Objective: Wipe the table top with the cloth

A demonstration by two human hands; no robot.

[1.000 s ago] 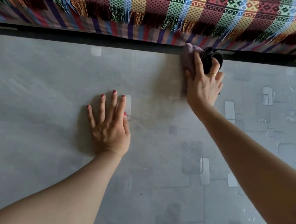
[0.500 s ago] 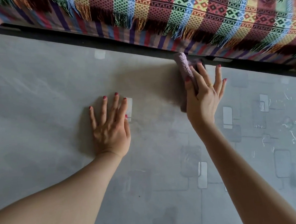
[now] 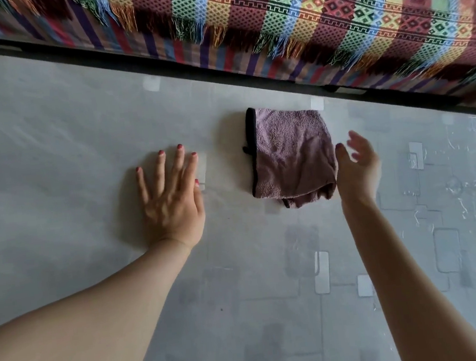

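A folded mauve terry cloth with a black bound edge point(image 3: 291, 153) lies flat on the pale grey, glossy counter point(image 3: 53, 145), towards its far side and a little to the right of the middle. Its black edge runs down its left side, and a lower layer of the fold peeks out at its near right corner.

The left hand point(image 3: 171, 195) is pressed flat on the counter, palm down, fingers straight and slightly spread (the nails are painted red). It holds nothing and sits well to the left of the cloth, apart from it.

The right hand point(image 3: 356, 166) is blurred by motion, just beside the cloth's right edge. Its fingers look straight and loose, gripping nothing; whether the thumb side touches the cloth cannot be told.

The counter's surface carries a faint pattern of grey and white rectangles, and it shines with wet-looking streaks and glare at the far right. Beyond its dark far edge hangs a multicoloured woven blanket with geometric stripes and a fringe point(image 3: 287, 15), spread across the top of the view. No containers show anywhere.
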